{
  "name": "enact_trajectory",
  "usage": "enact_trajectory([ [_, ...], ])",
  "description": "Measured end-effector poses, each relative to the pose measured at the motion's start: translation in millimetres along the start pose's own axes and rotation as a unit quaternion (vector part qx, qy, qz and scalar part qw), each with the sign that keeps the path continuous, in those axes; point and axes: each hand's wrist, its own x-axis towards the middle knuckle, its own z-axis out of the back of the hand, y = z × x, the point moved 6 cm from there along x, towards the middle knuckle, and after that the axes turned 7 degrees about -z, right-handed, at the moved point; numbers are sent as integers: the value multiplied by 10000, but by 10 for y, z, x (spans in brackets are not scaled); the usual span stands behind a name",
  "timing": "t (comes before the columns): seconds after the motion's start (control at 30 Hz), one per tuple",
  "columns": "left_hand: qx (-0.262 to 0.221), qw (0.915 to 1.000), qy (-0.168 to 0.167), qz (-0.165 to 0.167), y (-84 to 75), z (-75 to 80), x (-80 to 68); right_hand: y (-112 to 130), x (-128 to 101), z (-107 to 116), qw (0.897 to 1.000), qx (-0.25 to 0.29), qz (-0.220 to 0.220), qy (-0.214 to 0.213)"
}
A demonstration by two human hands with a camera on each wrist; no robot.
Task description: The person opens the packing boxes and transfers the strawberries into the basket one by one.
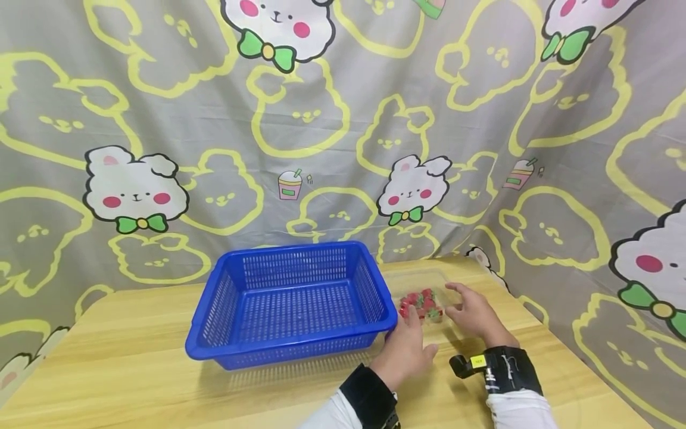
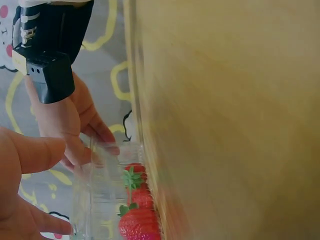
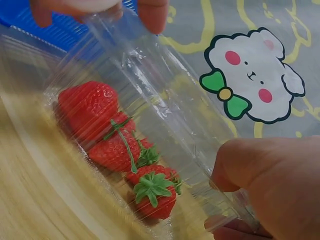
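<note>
A clear plastic box (image 1: pixel 415 277) with several red strawberries (image 3: pixel 92 107) inside lies on the table, just right of the blue basket (image 1: pixel 300 345). My left hand (image 1: pixel 405 351) is at the box's near left side. In the right wrist view the fingers of that left hand (image 3: pixel 152 15) come around the box's end. At the opposite end my right hand (image 1: pixel 478 313) grips the edge, thumb above and fingers below, as the right wrist view shows. Green leaves top some strawberries (image 2: pixel 137 222). Whether the box's lid is fastened, I cannot tell.
The blue basket has slatted, perforated walls and stands close beside my left hand. Under everything is a wooden table (image 1: pixel 145 333). A grey curtain (image 1: pixel 332 137) with cartoon rabbits hangs behind the table and along its right side.
</note>
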Motion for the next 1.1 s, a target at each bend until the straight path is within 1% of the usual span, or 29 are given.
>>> enact_trajectory([
  [0.13, -71, 9999, 115, 40, 15, -39, -7, -8, -18, -16, 10000, -38, -77, 43],
  [0.27, -214, 9995, 245, 33, 20, -65, -16, 12, -20, -27, 9999, -78, -117, -58],
  [0.47, -283, 9986, 451, 38, 24, -64, -25, 57, -14, -22, 9981, -425, -157, -422],
  [0.57, -321, 9984, 465, 14, 37, -53, -22, 81, -24, -10, 9964, -540, -194, -619],
  [0.67, -395, 9982, 436, -68, 42, -40, -22, 93, -31, -6, 9951, -643, -195, -723],
  [0.8, -282, 9984, 444, -220, 36, -38, -22, 94, -33, -10, 9946, -689, -95, -769],
  [1.1, 67, 9986, 458, -262, 33, -30, 0, 96, -25, 9, 9925, -810, 135, -907],
])
